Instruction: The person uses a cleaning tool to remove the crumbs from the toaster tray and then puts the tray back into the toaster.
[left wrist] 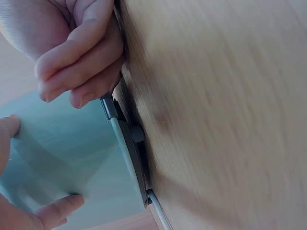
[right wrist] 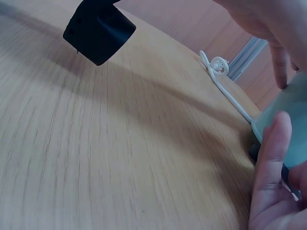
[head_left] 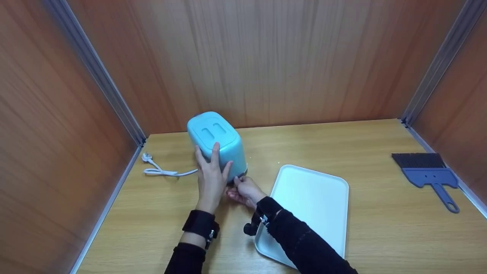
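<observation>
Fingers (head_left: 215, 152) of left hand (head_left: 210, 179) spread flat against side of blue toaster (head_left: 218, 142), steadying it, left of centre frame on desk (head_left: 380, 228). Right hand (head_left: 243, 191) below, fingers curled, pinching dark strip at toaster's bottom edge (left wrist: 109, 106). Advice: keep left palm firm so toaster stays put, pull low and straight. White cord (head_left: 163, 171) trails left; don't snag it. Tray (head_left: 315, 198) lower centre, brush (head_left: 428, 171) far right.
</observation>
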### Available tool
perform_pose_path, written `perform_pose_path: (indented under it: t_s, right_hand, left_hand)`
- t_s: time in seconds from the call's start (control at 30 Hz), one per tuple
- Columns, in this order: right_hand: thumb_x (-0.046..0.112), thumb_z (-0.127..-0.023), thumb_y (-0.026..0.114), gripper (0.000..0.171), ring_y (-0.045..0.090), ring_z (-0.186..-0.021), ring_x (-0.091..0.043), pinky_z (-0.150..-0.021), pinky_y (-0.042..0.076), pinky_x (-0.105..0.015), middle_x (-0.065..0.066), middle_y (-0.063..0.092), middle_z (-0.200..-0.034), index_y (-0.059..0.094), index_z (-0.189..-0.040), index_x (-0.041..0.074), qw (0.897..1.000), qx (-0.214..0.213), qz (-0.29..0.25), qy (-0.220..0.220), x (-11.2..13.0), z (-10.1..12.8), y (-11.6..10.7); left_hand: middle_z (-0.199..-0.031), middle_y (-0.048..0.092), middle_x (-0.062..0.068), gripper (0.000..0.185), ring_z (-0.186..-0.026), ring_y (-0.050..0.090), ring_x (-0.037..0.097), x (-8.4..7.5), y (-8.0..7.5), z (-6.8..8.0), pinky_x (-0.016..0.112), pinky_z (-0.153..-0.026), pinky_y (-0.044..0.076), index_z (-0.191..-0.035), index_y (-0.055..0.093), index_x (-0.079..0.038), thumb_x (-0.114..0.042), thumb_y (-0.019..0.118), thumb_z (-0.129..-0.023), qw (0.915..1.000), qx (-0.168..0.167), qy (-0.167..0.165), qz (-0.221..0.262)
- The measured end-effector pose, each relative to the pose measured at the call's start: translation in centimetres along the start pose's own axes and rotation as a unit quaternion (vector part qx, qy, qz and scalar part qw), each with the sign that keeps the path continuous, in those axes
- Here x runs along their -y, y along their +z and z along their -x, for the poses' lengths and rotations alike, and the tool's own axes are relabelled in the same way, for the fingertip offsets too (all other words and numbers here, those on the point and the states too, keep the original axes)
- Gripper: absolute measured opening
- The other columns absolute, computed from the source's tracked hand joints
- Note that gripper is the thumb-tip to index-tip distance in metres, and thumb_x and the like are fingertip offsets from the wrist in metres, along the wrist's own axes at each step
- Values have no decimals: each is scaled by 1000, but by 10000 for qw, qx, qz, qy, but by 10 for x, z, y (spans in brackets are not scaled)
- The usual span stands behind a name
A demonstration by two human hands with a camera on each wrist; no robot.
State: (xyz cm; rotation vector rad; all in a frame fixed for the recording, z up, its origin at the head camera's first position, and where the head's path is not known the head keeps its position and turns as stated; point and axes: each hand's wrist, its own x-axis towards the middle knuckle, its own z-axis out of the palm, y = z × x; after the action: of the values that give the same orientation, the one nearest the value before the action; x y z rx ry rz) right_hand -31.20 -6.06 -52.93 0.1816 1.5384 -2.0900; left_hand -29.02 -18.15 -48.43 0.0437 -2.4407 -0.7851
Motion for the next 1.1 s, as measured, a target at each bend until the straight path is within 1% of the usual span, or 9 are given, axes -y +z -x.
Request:
perform_pose_path:
  t_s: [0.2,0.37,0.57,0.67,0.8,0.9,1.0,1.1]
  right_hand:
    - [18,-118,38,18,62,-54,-8,-54,57,-18,-4,65,-69,48,-120,3,9999,-130,72,0,2,1,4]
    - [18,-118,38,18,61,-52,-7,-52,56,-17,-4,64,-67,47,-118,3,9995,-194,240,16,3,2,8]
    - [17,-118,36,17,60,-51,-7,-51,54,-17,-4,62,-65,45,-115,3,9993,-182,316,-8,3,3,9]
    - [18,-118,38,20,58,-50,-7,-50,53,-18,-2,60,-63,49,-114,2,9992,-206,328,-100,3,6,10]
    - [23,-117,44,26,57,-51,-7,-51,51,-19,0,59,-63,56,-118,-1,9985,-226,446,-222,1,9,12]
    - [24,-117,46,30,59,-52,-7,-53,53,-19,0,61,-64,57,-121,-3,9981,-287,463,-273,0,9,12]
    - [23,-116,49,31,60,-52,-8,-52,54,-19,-1,62,-63,59,-119,-7,9976,-447,421,-322,0,9,10]
    - [21,-115,52,31,60,-50,-7,-51,55,-18,-1,62,-61,60,-111,-9,9962,-637,439,-412,0,10,8]
  left_hand:
    - [-173,9,33,72,-152,38,58,0,-1,0,68,-112,51,-164,37,-33,-38,74,-102,10000,54,-8,-26]
    - [-173,9,32,72,-152,38,58,2,-2,-1,67,-111,52,-164,37,-34,-38,75,-102,10000,8,-17,-45]
    - [-171,12,35,71,-149,41,59,2,-1,0,65,-103,58,-163,38,-32,-38,74,-102,9999,-16,96,-69]
    - [-171,12,35,70,-149,41,60,2,-1,-1,65,-102,59,-163,38,-31,-39,73,-103,9999,9,115,-104]
    - [-172,10,34,71,-151,37,60,3,-3,-1,67,-107,55,-163,37,-32,-37,74,-103,9999,16,26,-112]
    - [-173,9,33,72,-152,36,60,3,-3,-1,68,-110,52,-164,37,-32,-37,75,-102,9999,46,-12,-93]
    - [-173,8,33,72,-152,35,61,2,-2,-1,68,-111,52,-164,36,-32,-38,74,-103,10000,75,0,-64]
    - [-173,8,33,73,-152,34,61,2,0,-1,68,-110,53,-164,36,-32,-36,75,-103,10000,38,31,-43]
